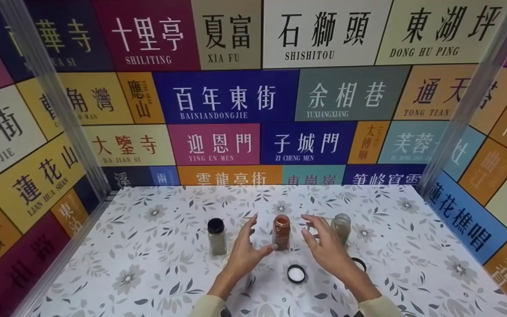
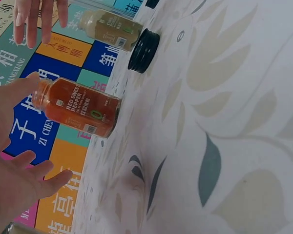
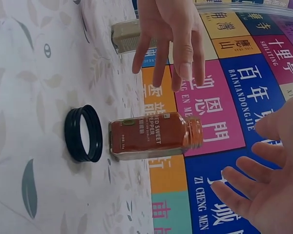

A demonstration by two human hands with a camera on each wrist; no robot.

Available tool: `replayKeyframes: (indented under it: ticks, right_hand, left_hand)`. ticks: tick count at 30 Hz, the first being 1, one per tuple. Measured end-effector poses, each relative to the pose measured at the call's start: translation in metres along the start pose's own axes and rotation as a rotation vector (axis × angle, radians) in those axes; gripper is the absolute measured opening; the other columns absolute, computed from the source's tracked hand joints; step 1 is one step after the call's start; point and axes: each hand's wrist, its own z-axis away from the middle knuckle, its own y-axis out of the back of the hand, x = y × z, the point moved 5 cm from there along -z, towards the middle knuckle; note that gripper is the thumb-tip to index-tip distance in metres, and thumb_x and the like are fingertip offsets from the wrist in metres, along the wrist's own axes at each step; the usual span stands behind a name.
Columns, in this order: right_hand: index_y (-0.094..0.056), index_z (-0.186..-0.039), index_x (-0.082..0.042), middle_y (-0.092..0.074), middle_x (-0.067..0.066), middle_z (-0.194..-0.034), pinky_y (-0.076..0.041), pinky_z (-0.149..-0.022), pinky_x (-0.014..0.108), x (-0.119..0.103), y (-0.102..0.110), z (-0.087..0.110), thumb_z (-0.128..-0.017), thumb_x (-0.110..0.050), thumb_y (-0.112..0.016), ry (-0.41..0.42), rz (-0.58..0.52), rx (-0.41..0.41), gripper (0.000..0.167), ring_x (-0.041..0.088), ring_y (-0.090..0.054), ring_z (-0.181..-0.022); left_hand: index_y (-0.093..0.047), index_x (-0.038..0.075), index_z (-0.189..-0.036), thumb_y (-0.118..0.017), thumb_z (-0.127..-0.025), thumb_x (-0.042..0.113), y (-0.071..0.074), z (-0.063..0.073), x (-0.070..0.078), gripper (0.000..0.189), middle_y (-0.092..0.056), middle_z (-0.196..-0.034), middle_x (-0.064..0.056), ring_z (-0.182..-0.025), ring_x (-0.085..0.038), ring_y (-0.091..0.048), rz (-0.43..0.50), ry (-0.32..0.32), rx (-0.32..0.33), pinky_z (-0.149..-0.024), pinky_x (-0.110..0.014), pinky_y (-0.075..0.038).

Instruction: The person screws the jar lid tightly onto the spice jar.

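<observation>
A glass jar of red sweet pepper powder (image 1: 281,235) stands upright and uncapped on the table, its label legible in the left wrist view. My left hand (image 1: 245,255) is at its left, fingers extended, the thumb close to the jar; I cannot tell if it touches. On the other side, my right hand (image 1: 329,251) hovers with relaxed, spread fingers, apart from the jar and holding nothing. In front of the jar lies a black screw lid (image 1: 296,274), its white inside facing up; it also shows in the right wrist view (image 3: 83,134).
To the left stands a jar with a black cap (image 1: 217,240) and pale greenish contents. A similar uncapped jar (image 1: 341,229) is behind my right hand, with another black lid (image 1: 359,264) partly hidden by that wrist. Flower-patterned cloth covers the table (image 1: 148,246); sign-printed walls (image 1: 225,99) surround it.
</observation>
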Motion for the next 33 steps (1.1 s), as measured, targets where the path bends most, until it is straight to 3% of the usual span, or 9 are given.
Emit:
replayKeyframes:
  ticks: [7, 12, 18, 24, 33]
  right_hand:
    - [-0.053, -0.139, -0.009, -0.056, 0.012, -0.138, -0.051, -0.102, 0.052, 0.008, -0.005, 0.011, -0.103, -0.018, -0.056, -0.031, -0.004, -0.038, 0.038, 0.034, -0.053, -0.129]
    - [-0.058, -0.135, -0.009, -0.059, 0.012, -0.134, -0.053, -0.097, 0.048, 0.018, -0.011, 0.018, -0.101, -0.015, -0.058, -0.018, -0.009, -0.048, 0.034, 0.036, -0.057, -0.125]
    - [-0.059, -0.130, -0.007, -0.061, 0.014, -0.130, -0.056, -0.090, 0.041, 0.029, -0.021, 0.024, -0.099, -0.015, -0.060, -0.002, 0.001, -0.072, 0.032, 0.039, -0.059, -0.120]
    - [-0.061, -0.128, -0.008, -0.062, 0.013, -0.129, -0.056, -0.086, 0.040, 0.035, -0.029, 0.029, -0.098, -0.021, -0.063, -0.001, 0.030, -0.107, 0.033, 0.039, -0.062, -0.117]
    - [-0.060, -0.128, -0.002, -0.061, 0.017, -0.128, -0.056, -0.084, 0.042, 0.042, -0.038, 0.037, -0.096, -0.025, -0.066, 0.005, 0.008, -0.212, 0.040, 0.040, -0.062, -0.109]
  left_hand:
    - [-0.031, 0.011, -0.156, -0.081, -0.085, 0.028, -0.009, -0.002, -0.005, 0.089, -0.041, -0.155, -0.022, -0.138, -0.044, -0.046, 0.052, 0.006, -0.005, -0.112, -0.059, -0.042]
    - [-0.032, 0.009, -0.155, -0.081, -0.085, 0.028, -0.018, -0.001, -0.008, 0.088, -0.042, -0.153, -0.024, -0.137, -0.045, -0.047, 0.043, 0.031, 0.000, -0.111, -0.059, -0.043]
    - [-0.034, 0.005, -0.153, -0.081, -0.084, 0.024, -0.030, -0.003, -0.009, 0.086, -0.044, -0.151, -0.026, -0.135, -0.047, -0.049, 0.040, -0.001, 0.005, -0.110, -0.058, -0.044]
    - [-0.036, 0.009, -0.153, -0.080, -0.086, 0.024, -0.040, -0.007, -0.010, 0.082, -0.045, -0.151, -0.023, -0.136, -0.043, -0.048, 0.024, 0.016, -0.011, -0.112, -0.056, -0.043]
    - [-0.036, 0.004, -0.152, -0.080, -0.085, 0.017, -0.050, -0.015, -0.012, 0.081, -0.046, -0.150, -0.023, -0.135, -0.044, -0.049, 0.090, 0.013, -0.005, -0.112, -0.055, -0.043]
